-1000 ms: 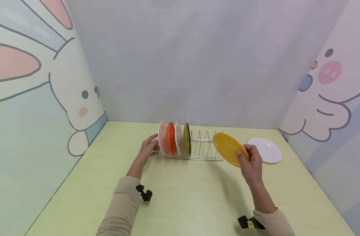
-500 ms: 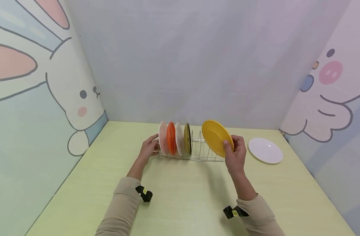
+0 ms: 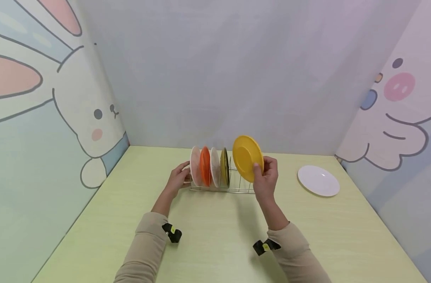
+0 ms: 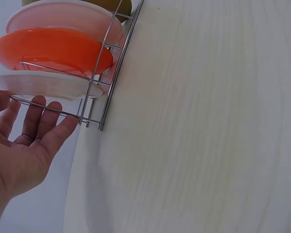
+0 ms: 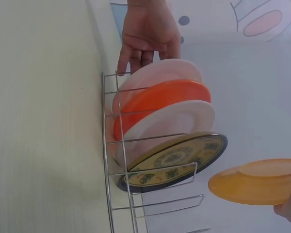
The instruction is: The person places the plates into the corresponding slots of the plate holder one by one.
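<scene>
A metal wire dish rack (image 3: pixel 240 191) stands on the table, with a pale pink plate (image 3: pixel 195 167), an orange plate (image 3: pixel 204 167), a white plate (image 3: pixel 215 169) and a patterned dark-rimmed plate (image 5: pixel 177 160) upright in its left slots. My left hand (image 4: pixel 26 150) grips the end wire of the rack, beside the pale pink plate. With thumb and fingers my right hand (image 3: pixel 266 181) pinches the lower right edge of a yellow plate (image 3: pixel 246 153). That plate is tilted and raised over the right part of the rack, apart from the patterned plate in the right wrist view.
Another white plate (image 3: pixel 318 181) lies flat on the table (image 3: pixel 215 236) to the right of the rack. Behind the rack rises a grey wall (image 3: pixel 215 78). Cartoon-printed walls flank the table on both sides.
My right hand has carried the yellow plate left and upward, from beside the flat white plate to over the rack, turning it more upright. The left hand stays at the rack's end.
</scene>
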`<control>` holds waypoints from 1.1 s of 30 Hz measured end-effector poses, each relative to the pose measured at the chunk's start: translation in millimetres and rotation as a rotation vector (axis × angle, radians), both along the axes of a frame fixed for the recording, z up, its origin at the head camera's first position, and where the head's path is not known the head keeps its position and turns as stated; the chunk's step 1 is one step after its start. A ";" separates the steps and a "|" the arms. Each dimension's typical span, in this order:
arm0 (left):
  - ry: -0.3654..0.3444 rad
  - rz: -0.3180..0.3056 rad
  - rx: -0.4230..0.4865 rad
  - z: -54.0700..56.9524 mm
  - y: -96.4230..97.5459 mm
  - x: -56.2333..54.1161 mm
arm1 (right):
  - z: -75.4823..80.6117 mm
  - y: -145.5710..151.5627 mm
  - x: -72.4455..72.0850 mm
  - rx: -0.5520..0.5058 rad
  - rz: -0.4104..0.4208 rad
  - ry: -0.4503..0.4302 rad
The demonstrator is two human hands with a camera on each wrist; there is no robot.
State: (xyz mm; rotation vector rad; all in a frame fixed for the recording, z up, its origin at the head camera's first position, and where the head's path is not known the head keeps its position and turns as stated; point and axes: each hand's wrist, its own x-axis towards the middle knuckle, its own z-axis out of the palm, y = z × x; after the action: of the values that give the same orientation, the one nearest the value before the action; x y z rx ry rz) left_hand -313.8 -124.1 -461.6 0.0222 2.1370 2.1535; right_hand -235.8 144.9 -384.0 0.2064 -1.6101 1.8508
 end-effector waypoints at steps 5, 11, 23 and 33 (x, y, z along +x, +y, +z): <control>-0.009 0.005 0.008 -0.2 -0.2 -0.5 | 3.6 -17.0 -0.2 0.031 -0.032 -0.038; -0.005 0.001 0.016 -0.7 -2.2 0.1 | -22.5 -28.3 -19.4 0.071 -0.022 -0.115; 0.004 -0.011 0.022 -1.6 -2.7 -2.2 | -59.2 -37.7 -39.9 0.230 0.003 -0.159; 0.006 -0.008 0.012 -2.2 -1.3 -4.5 | -74.2 -32.1 -47.1 0.355 0.030 -0.149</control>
State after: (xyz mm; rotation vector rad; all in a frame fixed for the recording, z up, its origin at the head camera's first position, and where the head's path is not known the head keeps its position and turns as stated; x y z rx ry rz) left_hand -318.3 -125.4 -463.8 0.0376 2.1236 2.1648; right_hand -282.9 112.8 -458.2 0.2519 -2.0446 1.6216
